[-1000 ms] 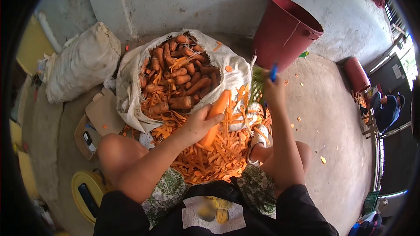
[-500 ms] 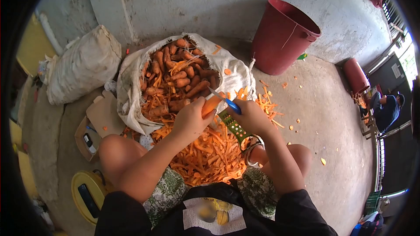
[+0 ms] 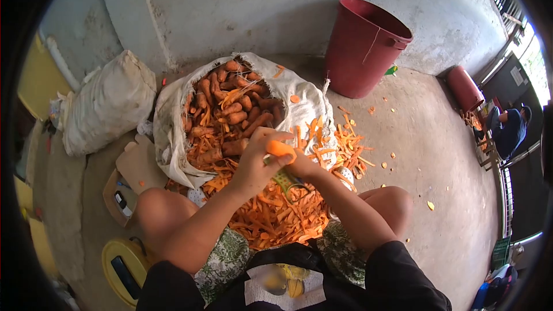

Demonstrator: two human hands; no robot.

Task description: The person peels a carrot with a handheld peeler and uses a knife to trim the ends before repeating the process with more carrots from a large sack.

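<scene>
A peeled carrot (image 3: pixel 281 150) is gripped in my left hand (image 3: pixel 253 167), the fingers wrapped round it over the heap of peelings. My right hand (image 3: pixel 302 165) is closed right beside the carrot's end, partly hidden behind it. Below that hand juts a green perforated tool (image 3: pixel 287 183), held in its grip. The blue-handled knife is hidden from sight now. Beneath both hands lies a large pile of orange carrot peelings (image 3: pixel 279 216). Just beyond, an open white sack (image 3: pixel 173 132) holds many unpeeled carrots (image 3: pixel 236 106) with peelings among them.
A tall dark red bin (image 3: pixel 360 52) stands by the wall at back right. On the left are a full white sack (image 3: pixel 109 106), an open cardboard box (image 3: pixel 141 164) and a yellow lid with a phone (image 3: pixel 124 273). Another person (image 3: pixel 510 132) sits far right.
My right hand has moved left and in against the carrot, and the knife has gone out of sight. The carrot's end has turned toward me. The view has shifted slightly.
</scene>
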